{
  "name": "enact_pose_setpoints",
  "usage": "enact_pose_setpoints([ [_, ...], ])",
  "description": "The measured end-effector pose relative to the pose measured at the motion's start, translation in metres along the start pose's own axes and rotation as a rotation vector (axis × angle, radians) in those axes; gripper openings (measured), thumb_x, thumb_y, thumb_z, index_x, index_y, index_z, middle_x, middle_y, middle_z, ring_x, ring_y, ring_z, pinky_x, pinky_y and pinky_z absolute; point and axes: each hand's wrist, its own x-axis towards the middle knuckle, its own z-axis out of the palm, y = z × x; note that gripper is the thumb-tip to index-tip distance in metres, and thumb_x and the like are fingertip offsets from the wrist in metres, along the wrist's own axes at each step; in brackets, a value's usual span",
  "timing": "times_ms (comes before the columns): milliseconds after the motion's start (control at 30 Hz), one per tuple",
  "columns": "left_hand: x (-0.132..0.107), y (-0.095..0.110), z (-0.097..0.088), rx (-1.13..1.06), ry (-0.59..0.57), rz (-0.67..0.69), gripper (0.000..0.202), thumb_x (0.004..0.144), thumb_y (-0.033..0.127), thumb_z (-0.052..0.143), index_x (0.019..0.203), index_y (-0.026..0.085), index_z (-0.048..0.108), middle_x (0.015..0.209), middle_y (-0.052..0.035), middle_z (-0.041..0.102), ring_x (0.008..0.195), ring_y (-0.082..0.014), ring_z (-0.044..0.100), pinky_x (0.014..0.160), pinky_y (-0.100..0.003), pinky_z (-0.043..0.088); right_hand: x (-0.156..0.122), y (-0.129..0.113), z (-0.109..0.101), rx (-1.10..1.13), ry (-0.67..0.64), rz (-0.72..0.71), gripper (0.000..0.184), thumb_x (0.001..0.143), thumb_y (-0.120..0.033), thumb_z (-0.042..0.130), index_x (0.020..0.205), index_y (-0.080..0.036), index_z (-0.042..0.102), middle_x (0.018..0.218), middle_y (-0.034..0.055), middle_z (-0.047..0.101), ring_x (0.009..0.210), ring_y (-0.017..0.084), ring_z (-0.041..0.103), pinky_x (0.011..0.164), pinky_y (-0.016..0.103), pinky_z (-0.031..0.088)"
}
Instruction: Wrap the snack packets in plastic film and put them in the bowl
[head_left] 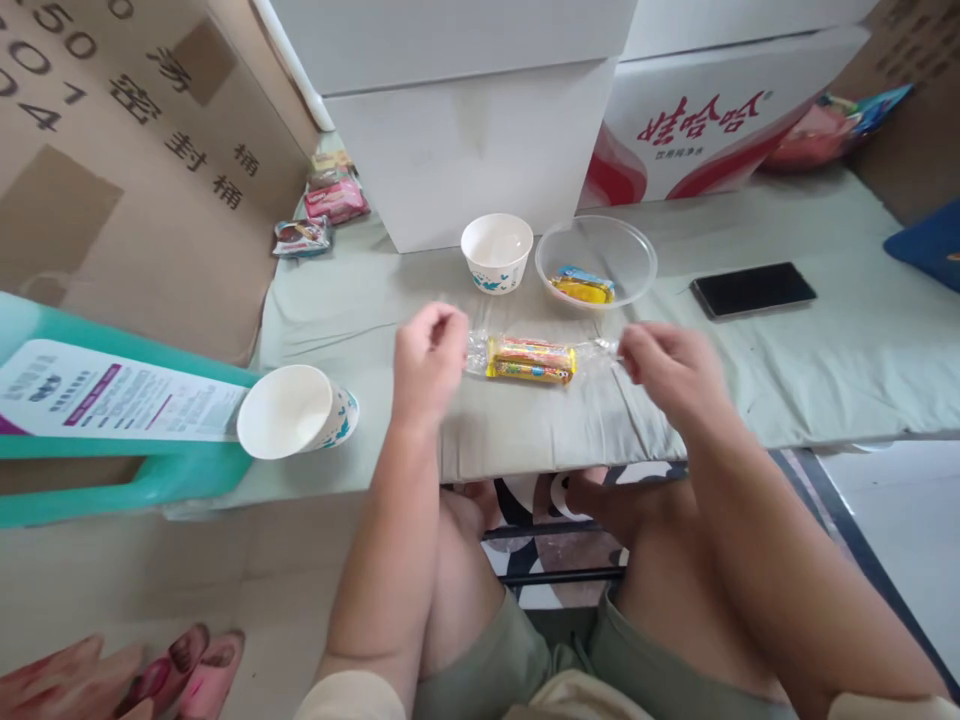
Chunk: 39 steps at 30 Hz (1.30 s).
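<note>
A yellow candy packet (531,359) in clear wrapping is stretched between my two hands just above the pale green cloth (825,370). My left hand (429,355) is closed, pinching the packet's left clear end. My right hand (664,365) is closed, pinching its right clear end. Just behind the packet stand a white paper cup (496,252), upright and empty, and a clear plastic bowl (634,260) holding another yellow and blue candy packet (583,286).
A second paper cup (296,411) lies on its side at the left by a teal container (112,420). A black phone (752,290) lies to the right. White and cardboard boxes (480,150) stand behind, with snack packets (322,205) at the back left.
</note>
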Motion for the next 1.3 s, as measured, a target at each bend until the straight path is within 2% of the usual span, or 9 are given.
enact_pose_setpoints([
  [100, -0.009, 0.008, 0.016, 0.030, -0.227, -0.088, 0.020, 0.085, 0.023, 0.057, 0.065, 0.021, 0.053, 0.051, 0.0048, 0.044, 0.046, -0.0108, 0.043, 0.046, -0.024, 0.033, -0.004, -0.015, 0.009, -0.117, -0.163, 0.029, 0.042, 0.091, -0.040, 0.051, 0.053, -0.022, 0.045, 0.045, -0.0028, 0.038, 0.044, 0.012, 0.035, 0.049, 0.030, 0.026],
  [233, -0.005, -0.020, 0.019, 0.236, -0.028, 0.075, 0.024, 0.090, 0.028, 0.055, 0.067, 0.021, 0.056, 0.060, 0.0027, 0.051, 0.061, -0.0136, 0.052, 0.063, -0.027, 0.045, -0.011, -0.004, 0.029, -0.220, 0.082, -0.181, 0.023, 0.089, -0.035, 0.055, 0.070, -0.022, 0.059, 0.060, 0.0009, 0.054, 0.056, 0.017, 0.051, 0.057, 0.032, 0.038],
  [333, 0.003, -0.038, 0.014, 0.406, 0.002, 0.277, 0.006, 0.086, 0.022, 0.060, 0.088, 0.021, 0.066, 0.093, -0.0042, 0.068, 0.096, -0.0212, 0.065, 0.094, -0.035, 0.050, -0.011, 0.011, 0.043, -0.266, 0.019, -0.452, 0.017, 0.088, -0.029, 0.059, 0.101, -0.023, 0.069, 0.100, 0.0092, 0.072, 0.091, 0.026, 0.067, 0.081, 0.039, 0.052],
  [467, 0.010, -0.045, 0.013, 0.585, -0.197, 0.269, 0.055, 0.079, 0.013, 0.065, 0.133, 0.024, 0.059, 0.138, -0.0105, 0.062, 0.132, -0.0303, 0.055, 0.117, -0.048, 0.040, 0.000, 0.029, 0.052, -0.301, -0.115, -0.606, 0.030, 0.091, -0.023, 0.056, 0.119, -0.023, 0.068, 0.120, 0.0117, 0.071, 0.123, 0.031, 0.063, 0.105, 0.049, 0.050],
  [633, 0.008, -0.047, 0.009, 0.556, -0.230, 0.231, 0.058, 0.082, 0.022, 0.071, 0.138, 0.025, 0.054, 0.145, -0.0120, 0.056, 0.137, -0.0291, 0.053, 0.117, -0.046, 0.044, 0.003, 0.030, 0.054, -0.321, 0.187, -0.565, 0.021, 0.093, -0.023, 0.054, 0.107, -0.024, 0.070, 0.111, 0.0122, 0.070, 0.109, 0.029, 0.067, 0.097, 0.046, 0.054],
  [800, 0.005, -0.050, 0.008, 0.631, -0.305, 0.250, 0.038, 0.082, 0.022, 0.072, 0.120, 0.022, 0.066, 0.159, -0.0124, 0.045, 0.149, -0.0326, 0.039, 0.124, -0.048, 0.034, -0.002, 0.022, 0.068, -0.361, -0.105, -0.602, 0.034, 0.091, -0.021, 0.053, 0.121, -0.022, 0.067, 0.117, 0.0121, 0.071, 0.109, 0.028, 0.067, 0.097, 0.044, 0.055],
  [900, 0.006, -0.048, 0.007, 0.616, -0.320, 0.174, 0.052, 0.087, 0.029, 0.068, 0.137, 0.020, 0.058, 0.151, -0.0157, 0.054, 0.142, -0.0327, 0.049, 0.119, -0.049, 0.039, 0.005, 0.028, 0.073, -0.453, -0.127, -0.498, 0.050, 0.088, -0.026, 0.056, 0.137, -0.013, 0.060, 0.139, 0.0194, 0.063, 0.131, 0.037, 0.057, 0.110, 0.053, 0.047],
  [1067, 0.012, -0.041, 0.005, 0.627, -0.296, 0.088, 0.053, 0.087, 0.024, 0.062, 0.140, 0.020, 0.057, 0.114, -0.0113, 0.073, 0.114, -0.0303, 0.066, 0.105, -0.049, 0.046, 0.016, 0.036, 0.068, -0.505, -0.137, -0.377, 0.047, 0.092, -0.025, 0.047, 0.135, -0.013, 0.062, 0.114, 0.0167, 0.074, 0.110, 0.035, 0.066, 0.099, 0.051, 0.051],
  [1300, 0.001, -0.031, 0.001, 0.598, -0.295, 0.228, 0.018, 0.082, 0.012, 0.057, 0.086, 0.021, 0.072, 0.096, -0.0059, 0.067, 0.100, -0.0230, 0.065, 0.095, -0.039, 0.049, 0.008, 0.028, 0.054, -0.470, -0.091, -0.482, 0.028, 0.093, -0.026, 0.047, 0.090, -0.019, 0.074, 0.083, 0.0118, 0.069, 0.084, 0.027, 0.065, 0.078, 0.040, 0.050],
])
